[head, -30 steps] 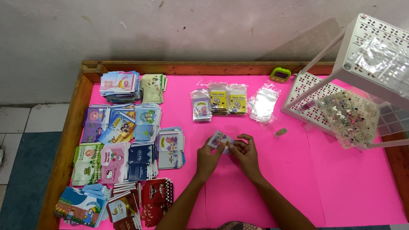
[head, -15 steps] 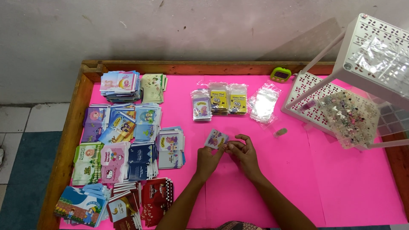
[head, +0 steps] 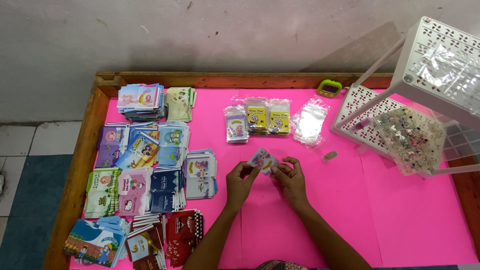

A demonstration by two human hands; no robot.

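Note:
My left hand (head: 240,182) and my right hand (head: 291,179) meet over the middle of the pink tabletop (head: 410,220). Together they hold a small printed card (head: 263,160) with a cartoon picture; the left fingers pinch its left edge and the right fingers pinch its right edge. The card is tilted and lifted just above the surface. Just beyond it lie three filled little packets (head: 257,120) and a pile of empty clear plastic bags (head: 309,124).
Several stacks of colourful cartoon cards (head: 145,165) cover the table's left side. A white perforated rack (head: 430,90) stands at the right with a bag of small trinkets (head: 410,140). A small green device (head: 329,88) sits by the wooden rim (head: 240,79). A tiny object (head: 329,156) lies nearby.
Both hands have shifted a little and turned the card between the fingers; it now sits more upright and tilted to the left. Nothing else on the table moved.

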